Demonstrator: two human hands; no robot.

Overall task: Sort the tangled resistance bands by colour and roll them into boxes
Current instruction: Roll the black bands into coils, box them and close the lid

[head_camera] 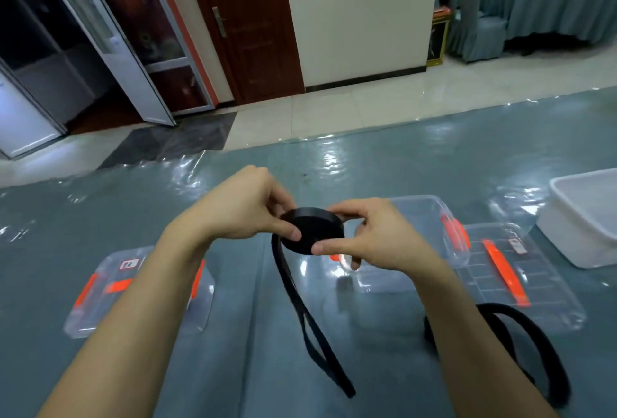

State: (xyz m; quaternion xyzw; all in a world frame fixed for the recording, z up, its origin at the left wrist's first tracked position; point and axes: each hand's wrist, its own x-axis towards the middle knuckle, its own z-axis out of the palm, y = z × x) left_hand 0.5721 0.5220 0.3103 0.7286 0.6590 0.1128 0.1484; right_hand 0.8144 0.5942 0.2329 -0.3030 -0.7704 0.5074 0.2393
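A wide desk, covered in teal cloth under a glossy clear sheet, carries everything. At its right edge a white plastic tub is set, well apart from the work, and its contents cannot be seen.

Toward the left a clear storage box with orange latches is kept lidded. A second clear box is left open just behind the hands, probably so that a finished roll can be dropped straight in. What appears to be its lid is laid flat beside it on the right, out of the way.

Near the near-right corner a loose black resistance band is spread in a loop on the desk, partly hidden by the right forearm, and is judged to be waiting its turn.

The band being worked on is held above the middle of the desk. Its black coil is pinched on one side by the left hand, thumb on the near rim and fingers curled behind. On the other side it is gripped by the right hand in the same way, so that the turns are kept tight and cannot spring open. The unrolled tail is left hanging toward the near edge, which suggests that the rolling is only partly done.
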